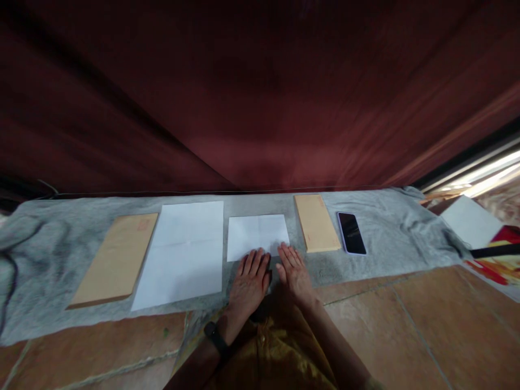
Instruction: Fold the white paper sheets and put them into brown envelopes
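A white sheet of paper (257, 233), folded to a smaller size, lies flat on the grey cloth in front of me. My left hand (251, 281) rests flat at its near edge, fingers stretched out over the paper's border. At the near right corner, my right hand (295, 273) lies with its fingers extended, fingertips touching the paper. Neither hand grips anything. Left of the folded sheet is a larger white sheet (182, 254) with faint creases. A brown envelope stack (317, 223) lies just right of the folded sheet.
A bigger brown envelope stack (116, 257) lies at the left. Beside the right envelopes is a phone (351, 233) with a dark screen. The grey cloth (390, 227) stretches across the tiled floor (374, 319). A dark red curtain (260, 108) hangs behind it.
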`<state>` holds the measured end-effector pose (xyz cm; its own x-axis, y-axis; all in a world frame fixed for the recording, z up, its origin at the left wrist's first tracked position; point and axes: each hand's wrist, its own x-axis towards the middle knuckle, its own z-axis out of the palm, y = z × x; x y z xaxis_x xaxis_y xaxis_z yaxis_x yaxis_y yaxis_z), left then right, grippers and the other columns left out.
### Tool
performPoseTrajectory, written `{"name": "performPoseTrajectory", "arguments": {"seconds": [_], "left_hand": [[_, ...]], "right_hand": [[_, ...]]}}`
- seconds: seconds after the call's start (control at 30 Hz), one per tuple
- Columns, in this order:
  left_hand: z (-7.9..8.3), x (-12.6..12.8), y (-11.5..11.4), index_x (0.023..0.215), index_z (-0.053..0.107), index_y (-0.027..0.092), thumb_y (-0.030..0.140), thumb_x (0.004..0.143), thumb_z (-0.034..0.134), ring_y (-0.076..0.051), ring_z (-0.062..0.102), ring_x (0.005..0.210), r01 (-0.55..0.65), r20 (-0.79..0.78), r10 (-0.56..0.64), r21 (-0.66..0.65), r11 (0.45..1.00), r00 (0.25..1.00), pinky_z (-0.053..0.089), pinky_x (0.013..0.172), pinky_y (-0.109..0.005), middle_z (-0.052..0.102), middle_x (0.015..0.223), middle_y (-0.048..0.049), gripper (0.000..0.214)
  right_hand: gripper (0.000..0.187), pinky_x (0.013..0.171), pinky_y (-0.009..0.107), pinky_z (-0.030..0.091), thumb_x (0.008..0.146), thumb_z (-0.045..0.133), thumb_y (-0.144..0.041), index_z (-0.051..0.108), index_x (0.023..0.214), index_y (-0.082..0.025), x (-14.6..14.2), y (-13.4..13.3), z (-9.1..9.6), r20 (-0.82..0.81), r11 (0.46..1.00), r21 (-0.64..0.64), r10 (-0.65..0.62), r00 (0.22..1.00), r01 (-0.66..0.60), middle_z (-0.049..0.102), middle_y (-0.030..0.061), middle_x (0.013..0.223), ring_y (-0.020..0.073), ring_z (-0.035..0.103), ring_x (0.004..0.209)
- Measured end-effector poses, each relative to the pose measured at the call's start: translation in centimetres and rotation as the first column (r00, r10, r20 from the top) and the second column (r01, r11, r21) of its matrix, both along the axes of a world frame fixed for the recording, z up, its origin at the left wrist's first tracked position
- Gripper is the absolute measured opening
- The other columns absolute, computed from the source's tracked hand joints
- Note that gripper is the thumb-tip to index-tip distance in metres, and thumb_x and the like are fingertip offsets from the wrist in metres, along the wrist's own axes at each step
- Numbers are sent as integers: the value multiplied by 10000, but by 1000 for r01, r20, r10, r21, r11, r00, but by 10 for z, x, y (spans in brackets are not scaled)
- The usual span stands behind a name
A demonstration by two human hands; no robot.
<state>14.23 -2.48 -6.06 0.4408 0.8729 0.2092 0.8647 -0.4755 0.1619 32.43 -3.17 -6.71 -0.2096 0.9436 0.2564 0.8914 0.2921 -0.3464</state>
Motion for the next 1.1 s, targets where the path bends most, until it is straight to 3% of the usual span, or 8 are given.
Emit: {"name": "performPoseTrajectory", "arguments": {"seconds": [0.23, 0.4, 0.6, 1.1], "left_hand": [[-3, 0, -2, 1378, 588, 150, 303, 976, 495, -307, 414, 1448, 3, -39, -2, 20, 1000, 999, 321, 1201, -495, 576, 1460, -122, 441], [-4, 0, -2, 1413, 556, 163, 345, 994, 470, -291, 401, 1457, -8, -13, 8, 15, 1000, 1000, 309, 1209, -489, 533, 1506, -101, 465], [-2, 1, -1, 1407, 567, 190, 358, 1006, 451, -287, 403, 1455, -12, -2, 12, 17, 1000, 1000, 312, 1203, -493, 474, 1556, -79, 450], [0, 0, -1, 1435, 537, 216, 353, 1001, 460, -278, 392, 1463, -14, 18, 14, -20, 1000, 1000, 322, 1196, -490, 462, 1566, -66, 461]], "right_hand": [[468, 1204, 476, 356, 1066, 344, -313, 491, 1484, -162, -36, 39, 6, -33, 993, -43, 112, 993, -113, 491, 105, 1532, 235, 409, 1453], [473, 1221, 465, 308, 1063, 343, -295, 481, 1487, -137, -34, 70, 0, 44, 992, -68, 111, 993, -107, 443, 119, 1566, 244, 351, 1483], [474, 1221, 495, 273, 1059, 385, -317, 440, 1519, -214, -30, 100, -5, 105, 992, -70, 108, 989, -101, 376, 85, 1611, 263, 319, 1496], [483, 1213, 491, 281, 1062, 390, -354, 445, 1518, -205, -6, 107, -8, 174, 997, -40, 71, 982, -65, 397, 85, 1599, 284, 352, 1479]]}}
